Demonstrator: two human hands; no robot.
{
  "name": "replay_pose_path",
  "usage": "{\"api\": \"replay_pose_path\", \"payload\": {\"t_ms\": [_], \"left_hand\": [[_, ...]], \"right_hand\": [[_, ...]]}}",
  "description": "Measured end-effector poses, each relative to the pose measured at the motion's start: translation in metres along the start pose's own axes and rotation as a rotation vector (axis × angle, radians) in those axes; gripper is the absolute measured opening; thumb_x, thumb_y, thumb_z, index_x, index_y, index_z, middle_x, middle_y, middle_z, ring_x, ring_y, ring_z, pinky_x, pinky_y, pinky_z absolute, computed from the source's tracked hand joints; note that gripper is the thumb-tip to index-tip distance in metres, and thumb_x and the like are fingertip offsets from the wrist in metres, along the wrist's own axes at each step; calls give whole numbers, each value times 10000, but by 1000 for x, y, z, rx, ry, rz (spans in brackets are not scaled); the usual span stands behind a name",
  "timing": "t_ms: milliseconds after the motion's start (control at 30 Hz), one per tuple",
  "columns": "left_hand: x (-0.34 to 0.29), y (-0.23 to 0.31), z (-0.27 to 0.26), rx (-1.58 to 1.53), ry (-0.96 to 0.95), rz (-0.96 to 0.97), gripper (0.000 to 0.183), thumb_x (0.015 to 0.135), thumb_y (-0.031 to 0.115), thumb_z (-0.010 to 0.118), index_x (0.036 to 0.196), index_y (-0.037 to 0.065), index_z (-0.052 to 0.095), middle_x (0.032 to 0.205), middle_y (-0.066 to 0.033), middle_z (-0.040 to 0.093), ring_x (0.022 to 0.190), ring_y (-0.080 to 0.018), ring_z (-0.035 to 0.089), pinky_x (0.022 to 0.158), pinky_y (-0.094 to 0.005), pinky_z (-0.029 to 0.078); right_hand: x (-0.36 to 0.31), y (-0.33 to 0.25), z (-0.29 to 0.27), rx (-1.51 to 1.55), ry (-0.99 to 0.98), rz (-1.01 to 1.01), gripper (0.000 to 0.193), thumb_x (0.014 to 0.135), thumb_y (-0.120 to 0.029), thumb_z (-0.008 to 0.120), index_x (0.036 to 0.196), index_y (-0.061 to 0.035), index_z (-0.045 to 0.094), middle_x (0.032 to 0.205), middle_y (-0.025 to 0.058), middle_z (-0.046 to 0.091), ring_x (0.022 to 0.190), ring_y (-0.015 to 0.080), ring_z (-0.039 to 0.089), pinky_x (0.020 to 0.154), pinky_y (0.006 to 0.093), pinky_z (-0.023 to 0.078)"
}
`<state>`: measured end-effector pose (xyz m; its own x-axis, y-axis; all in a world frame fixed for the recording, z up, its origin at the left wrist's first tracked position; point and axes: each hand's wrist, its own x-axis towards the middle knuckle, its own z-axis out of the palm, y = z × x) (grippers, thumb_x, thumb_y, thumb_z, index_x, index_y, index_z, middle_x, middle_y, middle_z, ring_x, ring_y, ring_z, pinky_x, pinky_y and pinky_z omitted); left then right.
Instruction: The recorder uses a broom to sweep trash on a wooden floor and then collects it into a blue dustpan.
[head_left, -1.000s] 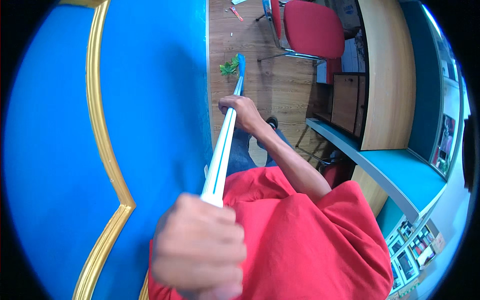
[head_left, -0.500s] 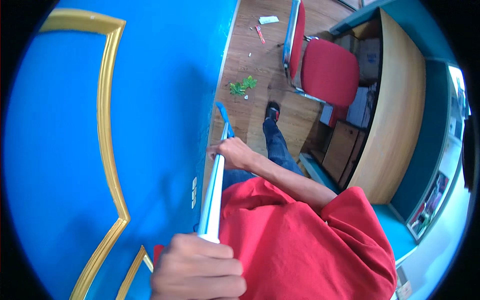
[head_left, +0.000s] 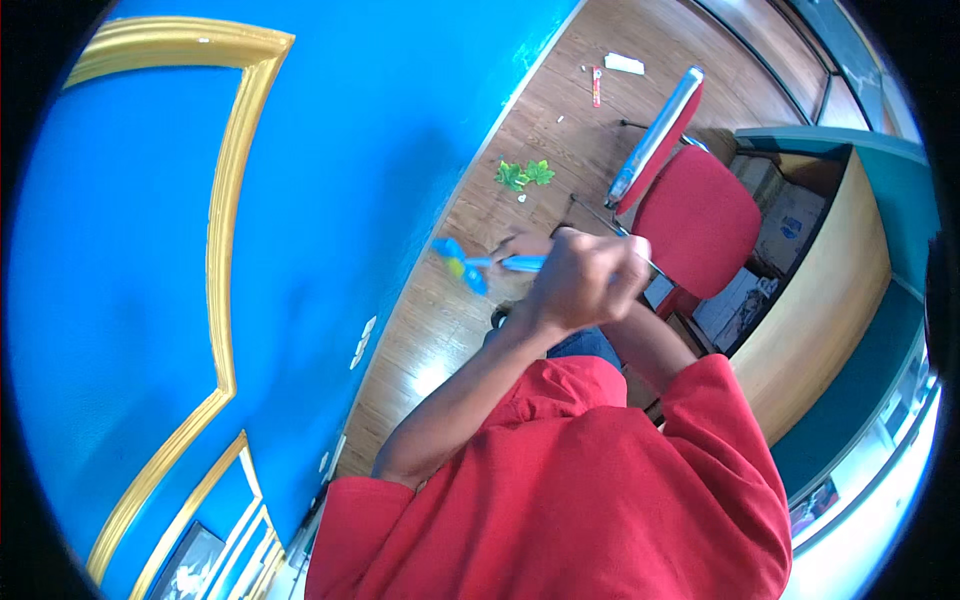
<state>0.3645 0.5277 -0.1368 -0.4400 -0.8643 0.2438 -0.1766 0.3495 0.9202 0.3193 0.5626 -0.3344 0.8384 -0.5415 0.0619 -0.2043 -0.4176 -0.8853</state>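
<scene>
I hold a long-handled broom (head_left: 524, 264) with a blue head; yellow shows at the head's middle, and its bristles are too blurred to make out. My left hand (head_left: 590, 278) is closed around the upper part of the handle. Farther down the shaft, my right hand (head_left: 515, 252) grips it, smeared by motion and partly behind the left hand and forearm. My forearms cross in front of my red shirt. The broom head hovers over or touches the wooden floor (head_left: 410, 325) beside the blue wall; which of the two I cannot tell. Green leaves (head_left: 524, 175) lie beyond it.
A red chair (head_left: 697, 222) stands to the right, by a wooden-topped desk (head_left: 830, 310) with boxes under it. On the floor are a red wrapper (head_left: 596, 87), a white paper piece (head_left: 624, 64) and small white scraps. The blue wall (head_left: 330, 180) with gold moulding fills the left.
My left hand has swung forward and right from low near my body, bringing the handle nearly crosswise. The right hand has shifted right. The view has turned, so chair and leaves appear farther right.
</scene>
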Motion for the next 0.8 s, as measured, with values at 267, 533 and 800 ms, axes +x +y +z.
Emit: {"api": "replay_pose_path", "payload": {"t_ms": [267,533,800], "left_hand": [[62,32,35,-85,215,310,248,821,157,543,583,95,509,454,-91,512,400,-247,566,401,-376,445],[64,36,20,-112,300,482,141,739,105,562,611,57,527,514,-74,527,437,-227,564,446,-348,466],[53,112,14,-91,109,518,177,741,141,606,602,73,520,551,-79,524,454,-243,553,439,-369,443]], "right_hand": [[-15,54,-108,-290,5,112,167,805,-210,671,972,-220,679,1044,-80,699,1084,249,627,1144,642,132],[-17,25,-184,-379,-125,371,145,893,-176,589,1009,-204,670,1053,22,690,1051,244,626,1081,419,362],[-53,-29,-197,-259,11,292,179,832,-147,605,993,-184,672,965,34,682,1006,241,633,1107,467,327]]}}
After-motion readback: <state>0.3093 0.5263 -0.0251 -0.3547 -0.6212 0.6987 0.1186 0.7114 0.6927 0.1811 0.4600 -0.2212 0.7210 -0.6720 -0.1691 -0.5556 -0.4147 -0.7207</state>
